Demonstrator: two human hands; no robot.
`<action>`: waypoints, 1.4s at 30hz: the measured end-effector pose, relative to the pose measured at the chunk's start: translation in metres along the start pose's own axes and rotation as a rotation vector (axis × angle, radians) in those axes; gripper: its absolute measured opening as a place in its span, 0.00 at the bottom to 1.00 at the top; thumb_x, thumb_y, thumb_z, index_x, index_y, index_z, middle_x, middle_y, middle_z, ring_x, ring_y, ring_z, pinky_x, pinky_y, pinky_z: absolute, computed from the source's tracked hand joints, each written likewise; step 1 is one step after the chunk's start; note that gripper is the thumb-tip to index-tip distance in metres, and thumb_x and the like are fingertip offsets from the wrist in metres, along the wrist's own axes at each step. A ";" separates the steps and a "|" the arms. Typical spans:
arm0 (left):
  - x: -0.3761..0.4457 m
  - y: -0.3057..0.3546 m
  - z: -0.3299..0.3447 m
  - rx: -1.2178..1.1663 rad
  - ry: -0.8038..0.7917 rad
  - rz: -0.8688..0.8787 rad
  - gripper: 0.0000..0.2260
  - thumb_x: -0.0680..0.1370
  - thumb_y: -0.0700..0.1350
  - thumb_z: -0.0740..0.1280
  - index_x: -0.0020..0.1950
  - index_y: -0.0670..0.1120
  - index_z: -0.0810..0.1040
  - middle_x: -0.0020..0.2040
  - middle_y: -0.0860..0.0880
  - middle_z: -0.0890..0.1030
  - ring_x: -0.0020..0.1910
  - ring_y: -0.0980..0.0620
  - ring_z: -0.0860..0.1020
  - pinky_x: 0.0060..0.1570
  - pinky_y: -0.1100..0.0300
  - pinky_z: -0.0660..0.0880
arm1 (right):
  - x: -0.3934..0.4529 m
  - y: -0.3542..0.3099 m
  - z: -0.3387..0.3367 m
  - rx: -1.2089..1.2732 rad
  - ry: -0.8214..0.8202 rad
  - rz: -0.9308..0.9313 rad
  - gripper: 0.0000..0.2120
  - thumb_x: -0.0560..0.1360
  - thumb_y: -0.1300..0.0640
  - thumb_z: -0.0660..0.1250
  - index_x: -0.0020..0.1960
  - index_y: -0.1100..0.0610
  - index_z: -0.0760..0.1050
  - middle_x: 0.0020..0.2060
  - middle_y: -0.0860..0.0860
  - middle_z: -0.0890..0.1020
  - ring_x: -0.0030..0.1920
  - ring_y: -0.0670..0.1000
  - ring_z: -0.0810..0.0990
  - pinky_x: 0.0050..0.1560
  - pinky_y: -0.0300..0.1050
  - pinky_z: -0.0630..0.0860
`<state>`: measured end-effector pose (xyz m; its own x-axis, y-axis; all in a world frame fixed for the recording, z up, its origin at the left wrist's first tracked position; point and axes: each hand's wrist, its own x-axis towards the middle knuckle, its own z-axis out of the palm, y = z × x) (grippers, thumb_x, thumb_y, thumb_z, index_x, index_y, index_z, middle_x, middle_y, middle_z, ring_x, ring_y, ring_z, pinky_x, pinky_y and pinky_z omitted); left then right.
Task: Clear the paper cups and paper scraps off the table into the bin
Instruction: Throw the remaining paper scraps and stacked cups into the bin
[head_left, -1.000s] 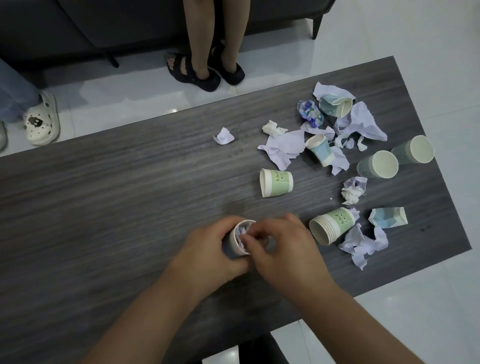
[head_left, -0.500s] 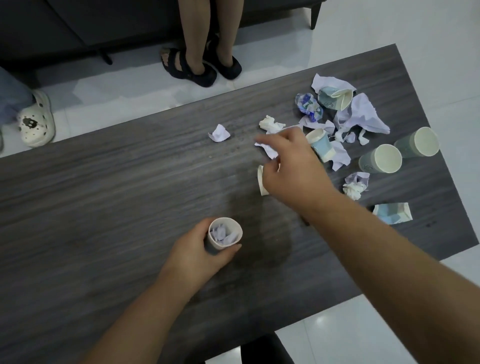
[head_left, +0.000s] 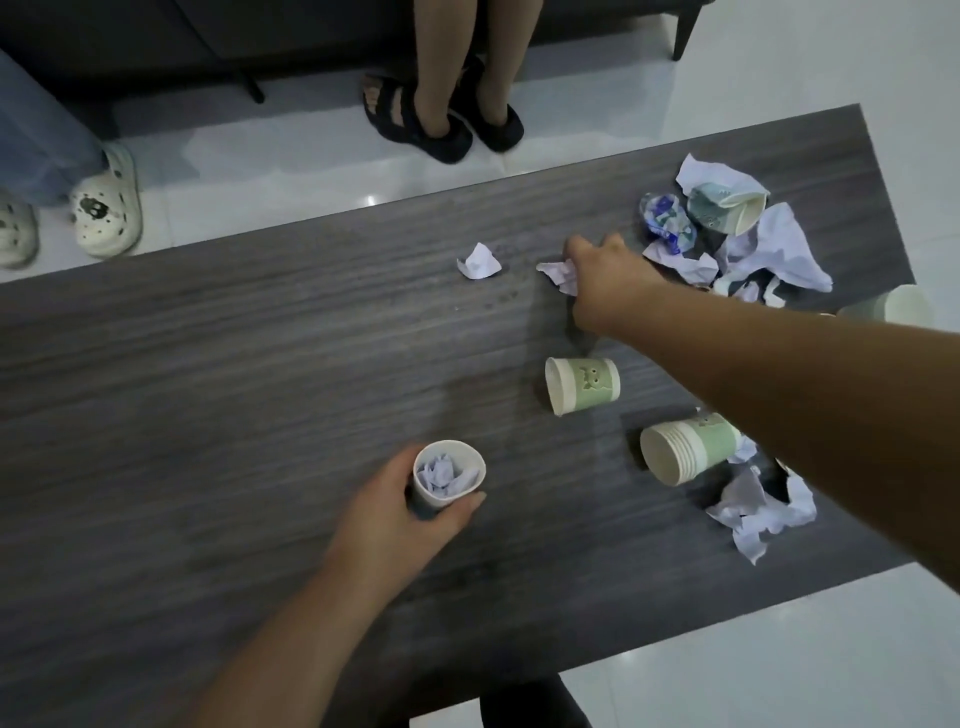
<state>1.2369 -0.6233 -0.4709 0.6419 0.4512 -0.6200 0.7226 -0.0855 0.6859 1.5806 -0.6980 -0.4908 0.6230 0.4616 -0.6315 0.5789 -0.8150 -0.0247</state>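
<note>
On the worktop (head_left: 208, 395), near centre, the left hand (head_left: 395, 512) grips an upright scrap-filled cup (head_left: 448, 475); farther right, the right hand (head_left: 605, 283) closes on a paper scrap (head_left: 558, 275).

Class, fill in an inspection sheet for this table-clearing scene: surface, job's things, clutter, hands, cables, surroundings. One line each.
Surface: dark wood-grain table, litter gathered at its right end.
Job's things: held cup stuffed with scraps; green cup and cup stack on their sides; loose scrap; no bin in view.
Clutter: nothing seen beyond the litter.
Hands: left hand grips the held cup; right hand closes on a crumpled scrap.
Cables: nothing seen.
Surroundings: white tiled floor, sofa, bystanders' feet.
</note>
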 end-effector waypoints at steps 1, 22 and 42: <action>0.001 0.003 -0.001 -0.014 -0.005 0.001 0.21 0.71 0.61 0.82 0.55 0.77 0.76 0.54 0.74 0.83 0.53 0.72 0.81 0.47 0.74 0.75 | 0.001 0.002 0.001 0.029 -0.002 0.023 0.31 0.72 0.60 0.75 0.71 0.53 0.68 0.64 0.63 0.71 0.58 0.69 0.80 0.56 0.58 0.78; 0.032 0.019 -0.010 0.044 -0.177 0.059 0.17 0.69 0.51 0.76 0.58 0.57 0.81 0.47 0.61 0.81 0.46 0.75 0.79 0.50 0.78 0.73 | -0.171 -0.088 0.045 0.192 0.025 -0.458 0.12 0.79 0.54 0.65 0.61 0.49 0.82 0.51 0.52 0.80 0.52 0.57 0.76 0.55 0.52 0.74; -0.009 -0.031 -0.039 0.081 -0.005 0.061 0.21 0.65 0.61 0.71 0.57 0.59 0.84 0.54 0.58 0.86 0.55 0.57 0.84 0.57 0.53 0.82 | -0.180 -0.158 0.056 0.257 -0.300 -0.423 0.20 0.84 0.45 0.53 0.45 0.52 0.79 0.45 0.51 0.83 0.56 0.55 0.72 0.69 0.54 0.65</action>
<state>1.1990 -0.5900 -0.4720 0.6862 0.4386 -0.5803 0.7006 -0.1842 0.6894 1.3478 -0.6715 -0.4166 0.1675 0.6771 -0.7166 0.5753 -0.6574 -0.4867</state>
